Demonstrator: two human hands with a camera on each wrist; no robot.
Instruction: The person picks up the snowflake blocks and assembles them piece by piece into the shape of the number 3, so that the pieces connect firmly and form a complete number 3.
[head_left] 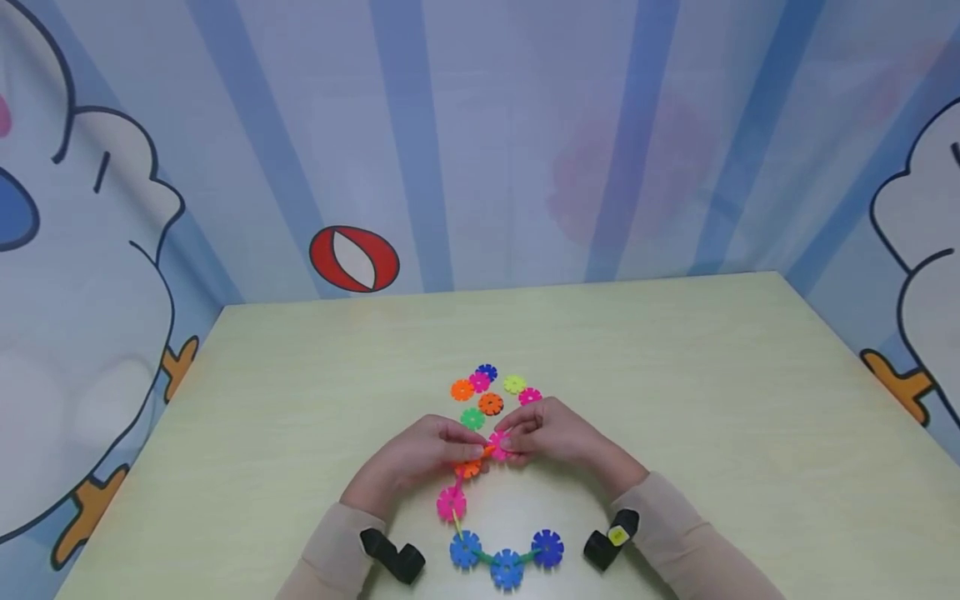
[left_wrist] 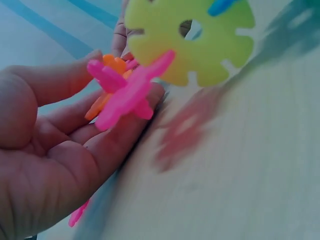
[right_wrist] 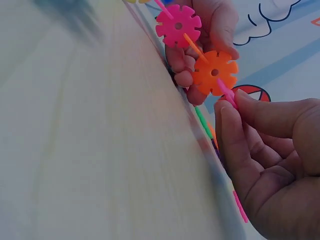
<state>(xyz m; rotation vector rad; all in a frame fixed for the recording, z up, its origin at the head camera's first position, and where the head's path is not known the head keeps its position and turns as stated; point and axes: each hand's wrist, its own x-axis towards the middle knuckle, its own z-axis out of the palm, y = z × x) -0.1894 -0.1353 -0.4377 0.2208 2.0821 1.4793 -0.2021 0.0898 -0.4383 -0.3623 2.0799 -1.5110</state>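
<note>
Both hands meet over the table at one end of a chain of slotted plastic flower discs. My left hand point(head_left: 427, 454) pinches an orange disc point(right_wrist: 226, 75) between thumb and fingers. With thumb and forefinger, my right hand point(head_left: 562, 435) grips a pink disc point(head_left: 498, 445), seen edge-on in the right wrist view at the orange disc's slot. From the left hand the chain runs down through a pink disc point(head_left: 452, 503) and a yellow-green disc point(left_wrist: 220, 55) to blue discs point(head_left: 507, 570) joined by green ones point(head_left: 483, 557).
Beyond the hands lie several loose discs, among them a green disc point(head_left: 472, 418), an orange disc point(head_left: 462, 390), a yellow-green disc point(head_left: 514, 384) and a pink disc point(head_left: 530, 396). A printed backdrop point(head_left: 510, 150) rises behind the pale table point(head_left: 750, 400).
</note>
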